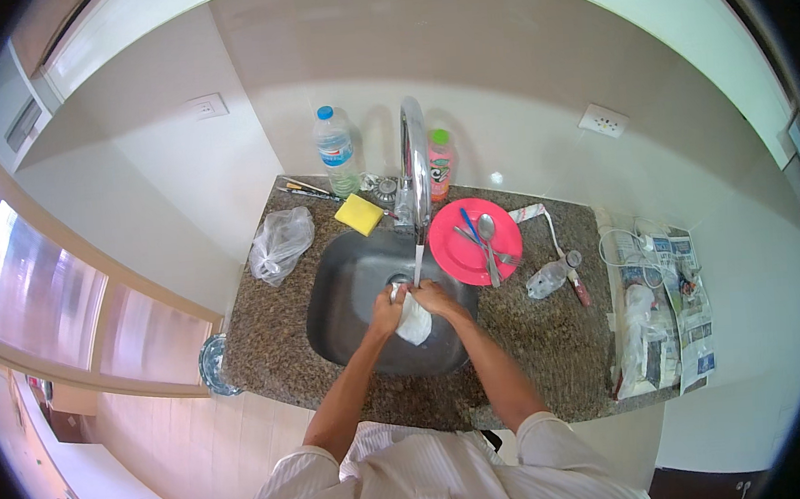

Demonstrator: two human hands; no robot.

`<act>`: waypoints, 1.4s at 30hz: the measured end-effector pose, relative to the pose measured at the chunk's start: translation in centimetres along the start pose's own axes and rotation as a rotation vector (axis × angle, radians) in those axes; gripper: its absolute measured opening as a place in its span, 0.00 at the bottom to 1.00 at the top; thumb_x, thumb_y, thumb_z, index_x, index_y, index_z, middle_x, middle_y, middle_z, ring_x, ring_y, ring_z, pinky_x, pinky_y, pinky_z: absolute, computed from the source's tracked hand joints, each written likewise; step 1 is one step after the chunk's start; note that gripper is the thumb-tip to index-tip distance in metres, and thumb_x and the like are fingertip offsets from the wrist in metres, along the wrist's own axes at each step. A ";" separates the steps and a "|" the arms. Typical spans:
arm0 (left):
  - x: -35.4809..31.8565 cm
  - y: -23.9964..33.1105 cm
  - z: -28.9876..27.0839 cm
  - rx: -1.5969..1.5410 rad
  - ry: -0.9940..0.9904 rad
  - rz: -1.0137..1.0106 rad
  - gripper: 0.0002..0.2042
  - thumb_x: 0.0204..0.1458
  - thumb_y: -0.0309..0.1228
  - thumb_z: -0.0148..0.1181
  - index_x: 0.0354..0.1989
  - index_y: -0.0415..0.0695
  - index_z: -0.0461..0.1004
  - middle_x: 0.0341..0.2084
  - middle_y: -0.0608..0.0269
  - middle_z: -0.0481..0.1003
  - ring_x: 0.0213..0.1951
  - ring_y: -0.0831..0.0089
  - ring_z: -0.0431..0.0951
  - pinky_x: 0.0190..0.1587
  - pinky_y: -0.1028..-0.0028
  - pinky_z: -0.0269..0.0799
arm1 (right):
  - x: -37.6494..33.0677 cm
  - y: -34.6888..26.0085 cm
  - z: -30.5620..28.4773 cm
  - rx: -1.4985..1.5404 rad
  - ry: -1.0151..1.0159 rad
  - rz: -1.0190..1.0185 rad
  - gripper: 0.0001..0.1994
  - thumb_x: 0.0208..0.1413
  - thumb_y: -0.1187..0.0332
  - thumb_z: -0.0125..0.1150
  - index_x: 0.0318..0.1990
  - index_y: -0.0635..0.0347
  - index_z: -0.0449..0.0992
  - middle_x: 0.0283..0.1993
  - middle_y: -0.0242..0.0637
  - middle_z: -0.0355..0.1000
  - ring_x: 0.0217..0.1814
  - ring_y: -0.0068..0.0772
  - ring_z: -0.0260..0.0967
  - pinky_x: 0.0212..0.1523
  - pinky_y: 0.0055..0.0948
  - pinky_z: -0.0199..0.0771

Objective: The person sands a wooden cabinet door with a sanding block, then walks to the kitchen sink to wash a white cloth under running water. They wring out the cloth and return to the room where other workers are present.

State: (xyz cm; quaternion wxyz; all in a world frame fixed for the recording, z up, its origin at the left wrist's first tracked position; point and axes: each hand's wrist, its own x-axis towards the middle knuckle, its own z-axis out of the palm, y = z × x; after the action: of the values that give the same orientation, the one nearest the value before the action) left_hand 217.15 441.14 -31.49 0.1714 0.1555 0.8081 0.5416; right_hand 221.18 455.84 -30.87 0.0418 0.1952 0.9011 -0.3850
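So I'm standing at the speckled brown granite bench (267, 342), holding a small white rounded dish-like thing (414, 323) under the thin stream from the tall chrome tap (415, 156), over the grey steel sink (347, 290). My left hand (388, 308) is curling round its left edge and my right hand (436, 298) is gripping it from the top right, both closed on it. Going by the running water, I'm guessing this is mid-rinse.

Left to right: a crumpled clear plastic bag (279, 242) is lying there, can't tell what's inside. The clear water bottle with the blue cap (335, 149) is looking nearly full. The sink is holding nothing else I can see. The round pink plastic plate (474, 241) is carrying a metal spoon (488, 243) and other cutlery, probably waiting its turn. A small clear bottle (550, 276) is lying on its side.
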 end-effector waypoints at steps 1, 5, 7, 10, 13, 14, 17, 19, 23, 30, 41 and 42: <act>-0.9 -0.9 -2.3 0.042 0.027 -0.016 0.22 0.57 0.47 0.51 0.44 0.37 0.73 0.28 0.57 0.76 0.32 0.70 0.74 0.38 0.69 0.68 | -1.4 -3.0 -1.0 0.020 -0.093 -0.082 0.16 0.56 0.62 0.50 0.42 0.65 0.75 0.35 0.50 0.75 0.38 0.43 0.74 0.41 0.37 0.71; -2.7 3.7 -3.9 0.096 -0.016 0.008 0.23 0.57 0.47 0.52 0.47 0.38 0.72 0.30 0.49 0.77 0.34 0.59 0.77 0.39 0.66 0.69 | -1.4 -2.2 -6.1 0.273 0.141 -0.261 0.07 0.52 0.72 0.56 0.38 0.61 0.75 0.30 0.43 0.76 0.32 0.38 0.75 0.35 0.35 0.73; -3.1 4.7 -5.5 0.078 0.016 -0.046 0.23 0.57 0.47 0.52 0.47 0.37 0.71 0.31 0.46 0.77 0.35 0.56 0.77 0.39 0.65 0.69 | -0.9 -4.4 -7.9 0.358 0.156 -0.248 0.06 0.51 0.75 0.56 0.37 0.63 0.75 0.29 0.40 0.76 0.30 0.31 0.75 0.33 0.31 0.73; -2.6 6.0 -6.2 -0.089 0.072 -0.049 0.23 0.58 0.47 0.51 0.47 0.37 0.72 0.33 0.48 0.76 0.35 0.60 0.76 0.38 0.66 0.69 | 1.1 -5.8 -10.1 0.554 0.213 -0.270 0.05 0.52 0.76 0.56 0.36 0.65 0.74 0.28 0.37 0.76 0.28 0.26 0.74 0.32 0.28 0.72; -0.9 4.1 -5.7 -0.516 0.154 -0.035 0.23 0.60 0.48 0.46 0.48 0.38 0.71 0.44 0.54 0.74 0.42 0.65 0.75 0.45 0.68 0.69 | 2.4 -6.3 -8.4 0.713 0.157 -0.247 0.06 0.53 0.74 0.56 0.37 0.65 0.75 0.28 0.35 0.75 0.28 0.25 0.73 0.33 0.27 0.72; -1.0 4.7 -5.4 -0.714 0.111 -0.098 0.23 0.61 0.47 0.45 0.50 0.38 0.69 0.45 0.55 0.73 0.44 0.64 0.74 0.48 0.67 0.67 | 2.1 -5.6 -7.7 0.750 0.131 -0.215 0.06 0.53 0.73 0.57 0.37 0.65 0.75 0.28 0.34 0.75 0.29 0.26 0.73 0.33 0.26 0.72; -0.6 4.7 -5.4 -1.211 -0.033 -0.187 0.23 0.62 0.46 0.41 0.55 0.41 0.64 0.49 0.55 0.71 0.50 0.60 0.72 0.57 0.59 0.64 | -0.1 -6.0 -3.2 0.656 0.229 -0.124 0.15 0.55 0.62 0.59 0.44 0.62 0.75 0.37 0.37 0.75 0.38 0.29 0.73 0.37 0.26 0.72; -0.2 5.1 -3.8 -1.288 -0.024 -0.228 0.23 0.61 0.47 0.41 0.54 0.41 0.65 0.48 0.54 0.71 0.50 0.59 0.72 0.56 0.58 0.64 | -0.4 -4.5 -2.0 0.841 0.232 -0.001 0.17 0.54 0.60 0.60 0.46 0.61 0.75 0.40 0.36 0.75 0.40 0.29 0.73 0.40 0.26 0.72; -0.7 3.7 -2.7 -1.364 0.014 -0.328 0.22 0.61 0.48 0.42 0.50 0.41 0.67 0.45 0.54 0.73 0.47 0.60 0.74 0.53 0.57 0.68 | -2.5 -3.2 -1.8 1.388 -0.100 0.256 0.17 0.52 0.63 0.62 0.47 0.61 0.73 0.42 0.35 0.74 0.42 0.29 0.73 0.43 0.26 0.71; 0.4 2.0 -1.0 -1.047 -0.032 -0.402 0.19 0.60 0.44 0.46 0.46 0.40 0.70 0.39 0.57 0.75 0.41 0.62 0.77 0.43 0.60 0.74 | -3.4 -1.8 -2.1 1.303 0.276 -0.022 0.13 0.48 0.74 0.63 0.43 0.63 0.73 0.38 0.36 0.74 0.37 0.27 0.72 0.39 0.27 0.72; 1.0 2.4 2.0 -1.154 -0.245 -0.508 0.16 0.60 0.40 0.41 0.46 0.44 0.69 0.38 0.60 0.73 0.40 0.68 0.73 0.47 0.66 0.69 | -3.5 -5.0 1.1 0.187 0.589 -0.532 0.15 0.57 0.60 0.54 0.38 0.66 0.71 0.50 0.55 0.63 0.52 0.55 0.62 0.51 0.44 0.61; 1.2 1.7 2.0 -1.120 -0.213 -0.451 0.16 0.60 0.41 0.41 0.46 0.44 0.69 0.38 0.61 0.73 0.40 0.69 0.73 0.47 0.66 0.69 | -3.0 -5.6 1.9 0.351 0.583 -0.512 0.15 0.57 0.60 0.53 0.38 0.66 0.72 0.49 0.55 0.64 0.52 0.55 0.62 0.52 0.44 0.61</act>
State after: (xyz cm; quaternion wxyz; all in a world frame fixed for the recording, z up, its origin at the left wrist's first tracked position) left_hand 217.08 443.88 -30.72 0.4173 -0.0800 0.3923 0.8158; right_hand 221.64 450.07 -27.72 -0.3457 0.0702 0.8152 -0.4593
